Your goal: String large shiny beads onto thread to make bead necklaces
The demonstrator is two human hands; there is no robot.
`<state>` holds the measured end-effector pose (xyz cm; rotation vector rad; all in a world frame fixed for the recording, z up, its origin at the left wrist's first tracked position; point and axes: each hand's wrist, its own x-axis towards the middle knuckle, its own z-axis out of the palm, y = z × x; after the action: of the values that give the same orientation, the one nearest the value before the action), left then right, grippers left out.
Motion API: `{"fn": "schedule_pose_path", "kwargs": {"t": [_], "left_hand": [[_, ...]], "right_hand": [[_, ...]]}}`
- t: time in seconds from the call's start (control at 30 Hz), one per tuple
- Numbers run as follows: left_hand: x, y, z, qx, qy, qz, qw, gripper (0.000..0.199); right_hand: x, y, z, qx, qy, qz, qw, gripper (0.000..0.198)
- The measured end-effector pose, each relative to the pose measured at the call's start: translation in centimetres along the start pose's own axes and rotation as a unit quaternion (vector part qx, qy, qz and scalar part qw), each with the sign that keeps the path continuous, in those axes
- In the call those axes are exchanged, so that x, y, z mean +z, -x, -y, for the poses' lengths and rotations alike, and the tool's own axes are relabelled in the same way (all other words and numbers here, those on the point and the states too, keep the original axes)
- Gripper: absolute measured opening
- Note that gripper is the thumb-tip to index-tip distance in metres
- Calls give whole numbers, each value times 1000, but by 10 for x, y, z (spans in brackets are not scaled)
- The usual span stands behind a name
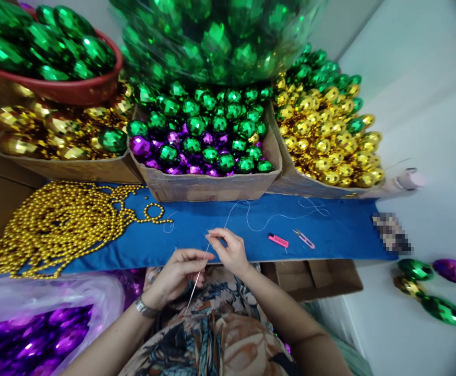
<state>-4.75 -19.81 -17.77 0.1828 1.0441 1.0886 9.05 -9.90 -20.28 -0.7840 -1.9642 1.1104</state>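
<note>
A long thin needle slants up between my hands, its lower end over my patterned clothing. My left hand, with a metal watch band at the wrist, pinches it partway along. At its upper end the fingertips of my right hand are pressed together. White thread leads from near the right fingers over the blue cloth. Whether the thread passes through the needle is too small to tell. Right of my hands lie a pink lighter-like piece and small pink-handled thread snips.
Gold bead strands cover the cloth's left side. Behind stand cardboard boxes of shiny green, purple and gold beads. A red bowl of green beads sits upper left. Purple beads fill a plastic-lined container lower left. An open carton is below the table edge.
</note>
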Motion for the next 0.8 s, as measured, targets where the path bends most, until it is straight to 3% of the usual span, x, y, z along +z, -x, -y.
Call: {"fn": "schedule_pose_path", "kwargs": {"t": [0.3, 0.57, 0.7, 0.8], "left_hand": [[-4, -2, 3, -9, 27, 13, 1000, 32], [-2, -2, 4, -4, 64, 44, 997, 32], [0, -4, 5, -4, 89, 69, 994, 35], [-1, -6, 7, -2, 69, 66, 995, 34]], "right_hand": [[3, -2, 4, 49, -70, 12, 996, 13], [0, -2, -1, 91, -184, -8, 979, 25], [-1, 0, -3, 90, -187, -31, 978, 22], [-4, 0, -6, 100, -178, -5, 979, 23]]}}
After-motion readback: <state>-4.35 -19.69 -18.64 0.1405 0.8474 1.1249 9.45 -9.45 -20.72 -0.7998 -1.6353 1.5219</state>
